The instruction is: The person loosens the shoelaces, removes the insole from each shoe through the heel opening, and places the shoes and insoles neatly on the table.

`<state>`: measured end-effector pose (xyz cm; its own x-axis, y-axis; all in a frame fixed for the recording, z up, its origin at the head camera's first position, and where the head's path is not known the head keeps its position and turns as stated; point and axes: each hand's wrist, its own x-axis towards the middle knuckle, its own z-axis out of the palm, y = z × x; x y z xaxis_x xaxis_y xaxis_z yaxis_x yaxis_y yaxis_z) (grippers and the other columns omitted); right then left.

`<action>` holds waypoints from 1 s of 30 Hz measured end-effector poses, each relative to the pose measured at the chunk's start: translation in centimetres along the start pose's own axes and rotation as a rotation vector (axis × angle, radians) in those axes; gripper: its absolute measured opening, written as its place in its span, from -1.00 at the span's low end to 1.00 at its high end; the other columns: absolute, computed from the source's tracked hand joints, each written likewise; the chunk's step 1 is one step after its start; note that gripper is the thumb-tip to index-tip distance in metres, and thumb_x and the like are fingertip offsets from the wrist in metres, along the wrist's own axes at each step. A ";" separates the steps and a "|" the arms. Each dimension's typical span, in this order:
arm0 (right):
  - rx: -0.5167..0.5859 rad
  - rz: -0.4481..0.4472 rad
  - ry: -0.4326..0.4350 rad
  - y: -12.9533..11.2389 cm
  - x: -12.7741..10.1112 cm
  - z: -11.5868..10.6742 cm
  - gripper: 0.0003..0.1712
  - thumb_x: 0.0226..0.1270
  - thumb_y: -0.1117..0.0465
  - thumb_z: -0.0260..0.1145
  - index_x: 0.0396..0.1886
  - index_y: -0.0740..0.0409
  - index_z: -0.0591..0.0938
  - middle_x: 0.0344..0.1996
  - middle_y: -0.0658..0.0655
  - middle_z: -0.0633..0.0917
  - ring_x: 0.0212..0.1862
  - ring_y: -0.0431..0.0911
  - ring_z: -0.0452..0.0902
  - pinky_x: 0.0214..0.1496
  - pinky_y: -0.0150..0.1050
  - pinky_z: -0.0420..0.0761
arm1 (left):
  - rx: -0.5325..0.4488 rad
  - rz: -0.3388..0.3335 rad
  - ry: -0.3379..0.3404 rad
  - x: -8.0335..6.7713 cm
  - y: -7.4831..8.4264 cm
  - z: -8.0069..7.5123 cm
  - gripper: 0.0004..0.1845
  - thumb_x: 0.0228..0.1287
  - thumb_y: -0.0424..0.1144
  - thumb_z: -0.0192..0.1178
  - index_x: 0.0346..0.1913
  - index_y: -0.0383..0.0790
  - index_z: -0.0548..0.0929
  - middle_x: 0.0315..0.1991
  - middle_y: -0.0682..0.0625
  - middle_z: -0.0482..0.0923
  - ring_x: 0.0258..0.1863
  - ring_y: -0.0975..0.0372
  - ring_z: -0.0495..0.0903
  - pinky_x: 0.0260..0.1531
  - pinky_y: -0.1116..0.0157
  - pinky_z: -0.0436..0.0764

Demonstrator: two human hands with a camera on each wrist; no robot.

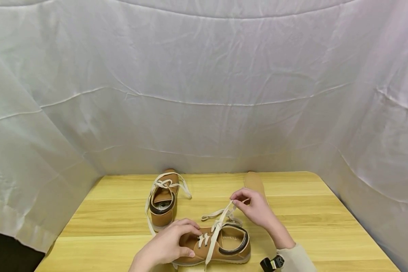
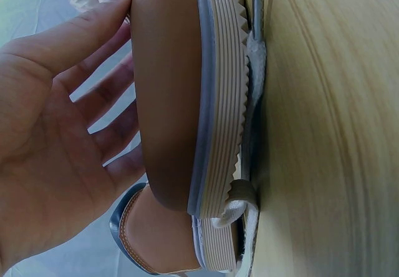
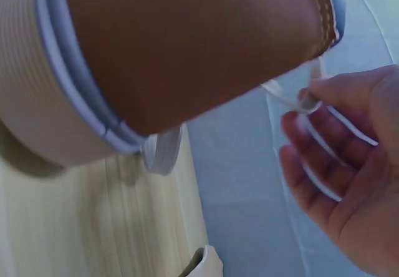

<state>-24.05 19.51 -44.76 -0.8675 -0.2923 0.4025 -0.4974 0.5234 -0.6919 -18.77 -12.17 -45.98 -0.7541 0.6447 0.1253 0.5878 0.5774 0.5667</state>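
Observation:
A brown lace-up shoe [image 1: 245, 249] with a dark padded collar lies sideways at the table's near edge, toe to the left. My left hand [image 1: 170, 241] holds its front part, thumb on the near side and fingers over the top; the left wrist view shows the thumb on the brown upper [image 2: 168, 96]. Above and behind the shoe opening, my right hand [image 1: 255, 207] pinches a cream shoelace [image 3: 310, 99] between thumb and fingers. That lace rises from the eyelets, while a flat strand [image 1: 213, 241] hangs down over the shoe's near side.
A second brown shoe [image 1: 162, 219] stands at the back left, its loose laces trailing on both sides. Behind my right hand lies a tan insole [image 1: 254, 181]. The wooden table [image 1: 309, 226] is enclosed by pale cloth [image 1: 207, 128] at the back and sides.

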 end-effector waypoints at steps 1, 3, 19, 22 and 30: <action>-0.012 0.020 -0.020 0.1 0.0 -0.1 -0.91 0.36 0.38 0.43 -0.21 0.14 0.76 -0.26 0.01 0.75 -0.28 -0.22 0.64 -0.21 -0.28 0.70 | 0.000 0.000 -0.001 0.0 0.0 0.0 -0.53 0.13 -0.08 0.57 0.13 0.16 0.74 0.22 0.22 0.58 0.25 0.20 0.52 0.24 0.10 0.57; -0.041 0.044 -0.081 0.3 -0.1 -0.3 -0.92 0.36 0.37 0.42 -0.22 0.12 0.75 -0.29 -0.02 0.74 -0.28 -0.23 0.62 -0.22 -0.31 0.68 | 0.003 0.003 -0.002 0.0 0.0 0.0 -0.53 0.13 -0.07 0.57 0.13 0.16 0.73 0.22 0.23 0.58 0.25 0.20 0.52 0.24 0.08 0.57; -0.062 0.078 -0.279 1.0 -0.3 -0.3 -0.84 0.38 0.36 0.38 -0.09 0.17 0.75 -0.13 0.03 0.75 -0.16 -0.11 0.64 -0.17 -0.31 0.65 | -0.001 0.011 0.005 0.1 -0.1 0.1 -0.54 0.12 -0.09 0.58 0.12 0.19 0.73 0.20 0.23 0.58 0.23 0.22 0.54 0.23 0.10 0.57; -0.023 0.025 -0.207 0.6 -0.1 -0.3 -0.83 0.43 0.36 0.35 -0.05 0.15 0.74 -0.05 0.05 0.74 -0.07 -0.06 0.66 -0.07 -0.24 0.70 | 0.001 0.017 0.009 0.1 -0.1 0.1 -0.54 0.12 -0.08 0.58 0.11 0.18 0.73 0.19 0.22 0.59 0.23 0.23 0.54 0.23 0.11 0.57; 0.086 -0.215 -0.260 -0.3 0.0 0.4 -0.80 0.45 0.28 0.39 -0.01 -0.03 0.75 -0.01 -0.02 0.76 0.06 -0.07 0.67 0.15 0.03 0.67 | 0.008 0.031 0.019 0.1 -0.1 0.0 -0.54 0.12 -0.09 0.58 0.11 0.16 0.74 0.19 0.20 0.60 0.22 0.23 0.55 0.23 0.11 0.57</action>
<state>-23.93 19.04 -44.82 -0.7104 -0.5886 0.3859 -0.6582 0.3612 -0.6606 -18.91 -12.15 -46.06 -0.7410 0.6526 0.1582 0.6130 0.5613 0.5561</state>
